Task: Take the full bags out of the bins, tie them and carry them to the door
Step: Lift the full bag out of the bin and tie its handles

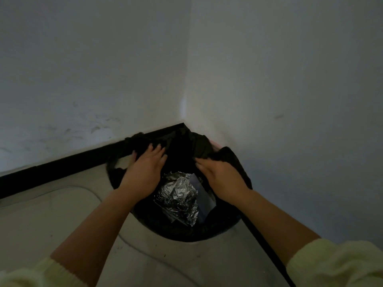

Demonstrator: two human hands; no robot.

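A black bin bag (182, 150) lines a round bin (186, 233) that stands in the corner of two walls. Crumpled silver foil (180, 195) and a pale flat piece (202, 193) lie inside the bag. My left hand (145, 170) reaches over the bag's left rim, its fingers curled into a bunch of black plastic. On the right rim my right hand (219, 175) pinches another fold of the bag. Both bunches are lifted above the bin's edge. A bit of pinkish bin rim (215, 145) shows behind the bag at the back right.
White scuffed walls (93, 79) meet in a corner just behind the bin, with a black skirting board (62, 162) along their foot. The pale floor (62, 204) stretches to the left and front, and a thin cable (128, 241) curves across it.
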